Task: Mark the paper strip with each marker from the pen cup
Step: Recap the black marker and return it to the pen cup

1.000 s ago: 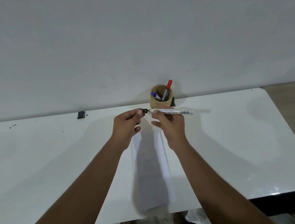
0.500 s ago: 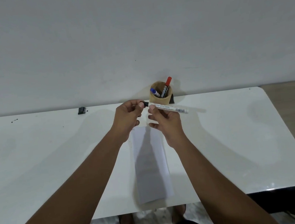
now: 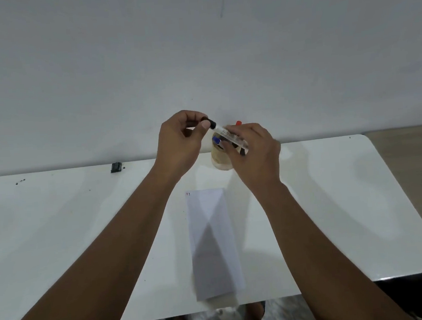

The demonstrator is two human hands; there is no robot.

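My right hand (image 3: 253, 151) holds a white-barrelled black marker (image 3: 228, 134), tilted, just above the brown pen cup (image 3: 220, 160). My left hand (image 3: 181, 142) pinches the marker's black cap (image 3: 210, 123) at its upper left end. A blue marker (image 3: 216, 140) and a red marker (image 3: 238, 122) stand in the cup, partly hidden by my right hand. The white paper strip (image 3: 213, 243) lies lengthwise on the table below my hands, with small marks, one of them red, at its far left corner (image 3: 188, 194).
The white table (image 3: 57, 224) ends at a grey wall behind the cup. A small black object (image 3: 116, 167) lies at the table's back edge on the left, with dark specks near it. Feet show below the table's near edge.
Both hands have risen and moved back over the pen cup with the marker. The marker now tilts down to the right, and the paper strip lies uncovered.
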